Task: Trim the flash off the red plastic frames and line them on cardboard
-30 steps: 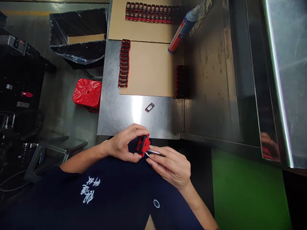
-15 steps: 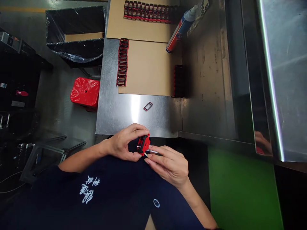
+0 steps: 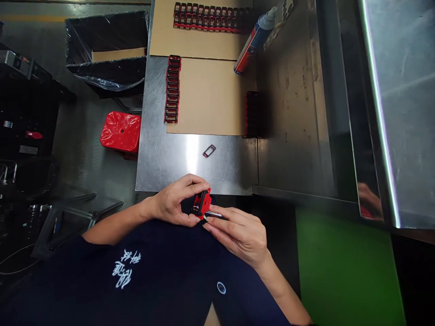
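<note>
My left hand [image 3: 176, 201] is closed around a small stack of red and black frame parts [image 3: 201, 203], held just off the near edge of the steel table [image 3: 163, 158]. My right hand [image 3: 238, 233] pinches thin metal tweezers [image 3: 214, 214] whose tips touch the stack. One loose red and black frame [image 3: 209, 151] lies flat on the steel a little beyond my hands.
On cardboard sheets [image 3: 210, 97] lie a column of frames [image 3: 172, 89], a row of frames [image 3: 207, 17] at the far end and a dark stack [image 3: 253, 113]. A tube of adhesive [image 3: 253, 43] lies tilted. A red stool [image 3: 121, 131] and a bag-lined box [image 3: 107, 50] stand left.
Both hands with the stack and tweezers stay almost still; the view has drifted slightly, nothing else has moved.
</note>
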The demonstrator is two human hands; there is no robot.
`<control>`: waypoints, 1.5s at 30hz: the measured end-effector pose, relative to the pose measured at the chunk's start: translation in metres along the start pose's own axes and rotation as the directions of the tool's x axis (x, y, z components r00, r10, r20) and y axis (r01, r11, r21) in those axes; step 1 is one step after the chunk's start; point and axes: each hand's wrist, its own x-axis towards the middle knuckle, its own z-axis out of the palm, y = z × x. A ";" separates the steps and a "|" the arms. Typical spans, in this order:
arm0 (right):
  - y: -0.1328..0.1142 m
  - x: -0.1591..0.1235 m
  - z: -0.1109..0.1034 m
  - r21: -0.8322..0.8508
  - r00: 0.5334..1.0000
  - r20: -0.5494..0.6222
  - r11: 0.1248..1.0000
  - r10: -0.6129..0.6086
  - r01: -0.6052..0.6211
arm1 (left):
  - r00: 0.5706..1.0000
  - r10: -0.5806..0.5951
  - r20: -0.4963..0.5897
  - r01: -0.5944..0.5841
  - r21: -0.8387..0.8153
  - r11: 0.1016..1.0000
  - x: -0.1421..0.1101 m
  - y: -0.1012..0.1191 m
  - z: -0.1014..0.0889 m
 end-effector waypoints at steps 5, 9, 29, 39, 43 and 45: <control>-0.001 0.002 -0.001 0.007 1.000 0.026 1.000 0.017 -0.017 | 1.000 -0.009 0.025 0.008 0.029 1.000 0.001 0.001 -0.004; -0.002 0.005 -0.001 -0.005 0.999 0.032 1.000 0.010 -0.009 | 0.999 -0.031 0.022 0.030 0.050 0.998 0.000 0.002 -0.005; 0.001 0.000 0.014 0.085 0.934 -0.289 0.977 0.211 -0.194 | 0.971 -0.185 -0.155 0.163 -0.144 0.976 -0.019 -0.009 0.001; 0.120 -0.035 0.072 0.777 0.265 -0.256 0.361 0.930 -0.516 | 0.854 -0.451 -0.259 0.164 -0.688 0.707 -0.029 -0.017 0.001; 0.175 -0.055 0.088 0.859 0.144 -0.159 0.209 0.977 -0.467 | 0.843 -0.460 -0.280 0.150 -0.700 0.699 -0.027 -0.023 0.002; 0.189 -0.065 0.092 0.880 0.105 -0.115 0.150 0.988 -0.451 | 0.849 -0.445 -0.285 0.150 -0.678 0.720 -0.026 -0.026 0.003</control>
